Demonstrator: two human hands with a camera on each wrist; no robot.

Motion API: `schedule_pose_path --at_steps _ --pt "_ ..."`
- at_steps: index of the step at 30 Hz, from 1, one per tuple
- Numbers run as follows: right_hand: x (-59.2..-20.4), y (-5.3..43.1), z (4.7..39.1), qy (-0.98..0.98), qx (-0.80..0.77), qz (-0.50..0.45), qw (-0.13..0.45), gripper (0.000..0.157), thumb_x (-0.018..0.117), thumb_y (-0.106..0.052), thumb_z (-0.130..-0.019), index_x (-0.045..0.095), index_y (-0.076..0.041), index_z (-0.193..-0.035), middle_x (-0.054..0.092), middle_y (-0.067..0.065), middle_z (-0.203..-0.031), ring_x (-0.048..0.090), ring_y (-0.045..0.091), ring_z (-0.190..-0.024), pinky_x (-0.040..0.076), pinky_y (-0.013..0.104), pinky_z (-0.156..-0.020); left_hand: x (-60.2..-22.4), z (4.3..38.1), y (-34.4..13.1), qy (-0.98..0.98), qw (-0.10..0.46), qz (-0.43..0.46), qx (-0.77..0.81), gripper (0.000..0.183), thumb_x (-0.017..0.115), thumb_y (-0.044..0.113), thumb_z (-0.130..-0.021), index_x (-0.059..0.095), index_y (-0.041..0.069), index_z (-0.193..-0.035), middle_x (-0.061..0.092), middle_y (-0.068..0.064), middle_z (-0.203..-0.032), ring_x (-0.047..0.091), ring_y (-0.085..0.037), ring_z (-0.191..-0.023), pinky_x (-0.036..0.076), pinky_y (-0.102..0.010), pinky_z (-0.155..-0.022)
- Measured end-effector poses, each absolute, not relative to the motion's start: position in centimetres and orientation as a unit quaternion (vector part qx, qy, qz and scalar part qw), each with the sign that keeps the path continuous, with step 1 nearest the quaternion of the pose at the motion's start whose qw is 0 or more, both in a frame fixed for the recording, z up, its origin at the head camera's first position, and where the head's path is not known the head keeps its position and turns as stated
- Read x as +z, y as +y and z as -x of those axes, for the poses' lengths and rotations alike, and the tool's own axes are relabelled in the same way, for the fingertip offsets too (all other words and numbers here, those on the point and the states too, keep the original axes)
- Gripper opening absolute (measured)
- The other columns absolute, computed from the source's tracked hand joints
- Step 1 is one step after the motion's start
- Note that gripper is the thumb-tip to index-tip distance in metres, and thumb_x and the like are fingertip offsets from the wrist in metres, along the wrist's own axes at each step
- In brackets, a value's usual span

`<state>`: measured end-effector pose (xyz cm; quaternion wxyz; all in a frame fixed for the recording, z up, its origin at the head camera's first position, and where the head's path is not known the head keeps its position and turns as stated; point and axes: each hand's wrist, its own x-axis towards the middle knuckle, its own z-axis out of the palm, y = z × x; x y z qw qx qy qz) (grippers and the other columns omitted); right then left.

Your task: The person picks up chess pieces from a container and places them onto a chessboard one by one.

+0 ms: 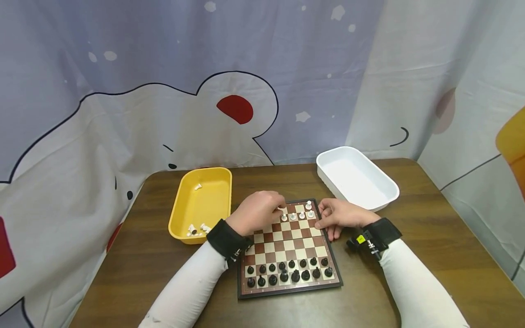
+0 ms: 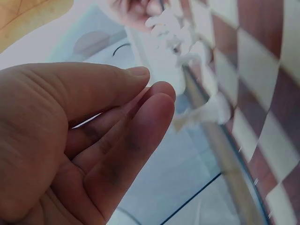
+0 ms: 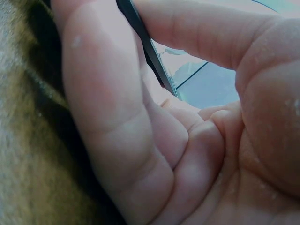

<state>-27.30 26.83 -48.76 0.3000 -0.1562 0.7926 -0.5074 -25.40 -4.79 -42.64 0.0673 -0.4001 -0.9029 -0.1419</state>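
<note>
A brown-and-cream chessboard [image 1: 289, 244] lies on the table, with black chess pieces [image 1: 284, 276] in two rows along its near side. Several white chess pieces [image 1: 293, 217] stand toward the far right. My left hand [image 1: 257, 212] is over the far left part of the board. In the left wrist view its thumb and fingers are brought close together, with nothing showing between them, and a blurred white piece [image 2: 216, 110] stands on the board just past the fingertips. At the right edge, my right hand [image 1: 340, 216] holds the board's dark rim [image 3: 149, 51] between thumb and fingers.
To the left of the board stands a yellow tray [image 1: 205, 200] with several white pieces [image 1: 193, 229] in it. A white tray [image 1: 352, 177] sits at the back right, close to my right hand. Behind the wooden table [image 1: 414, 200] hangs a patterned curtain [image 1: 311, 82].
</note>
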Motion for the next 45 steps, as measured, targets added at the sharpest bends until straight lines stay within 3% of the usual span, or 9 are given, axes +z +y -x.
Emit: schedule_pose_path --at_steps 8,19,28,45 --pt "-48.6 26.8 27.1 0.793 -0.508 0.155 0.298 0.053 0.086 -0.016 -0.097 0.048 0.006 -0.125 0.074 0.019 -0.085 0.075 0.025 -0.060 0.063 0.036 -0.054 -40.2 26.4 -7.8 -0.907 0.108 0.358 -0.195 0.010 0.078 0.007 -0.101 0.082 0.008 -0.110 0.077 -0.003 -0.100 0.069 -0.017 -0.087 0.061 -0.035 -0.082" --pt "-48.6 27.2 27.0 0.795 -0.503 0.150 0.304 0.054 0.086 -0.019 -0.097 0.047 0.006 -0.124 0.074 0.017 -0.085 0.075 0.023 -0.061 0.063 0.034 -0.055 -38.4 27.9 -13.9 -0.914 0.145 0.262 -0.273 0.015 0.080 0.011 -0.103 0.081 0.005 -0.116 0.078 -0.010 -0.111 0.073 -0.030 -0.100 0.063 -0.045 -0.089" --pt "-48.7 27.1 27.0 0.793 -0.510 0.152 0.296 0.053 0.086 -0.016 -0.098 0.047 0.006 -0.126 0.074 0.019 -0.085 0.075 0.024 -0.060 0.062 0.035 -0.054 -39.1 29.6 -17.5 -0.919 0.170 0.196 -0.297 0.018 0.076 0.013 -0.106 0.081 0.003 -0.120 0.079 -0.015 -0.115 0.072 -0.036 -0.104 0.060 -0.053 -0.092" --pt "-48.6 26.8 26.9 0.794 -0.510 0.152 0.294 0.052 0.085 -0.016 -0.098 0.047 0.006 -0.125 0.073 0.018 -0.085 0.075 0.024 -0.060 0.062 0.035 -0.054 -41.6 31.9 -21.5 -0.928 0.192 0.116 -0.297 0.018 0.071 0.013 -0.109 0.080 0.002 -0.119 0.077 -0.019 -0.115 0.070 -0.038 -0.105 0.058 -0.057 -0.096"
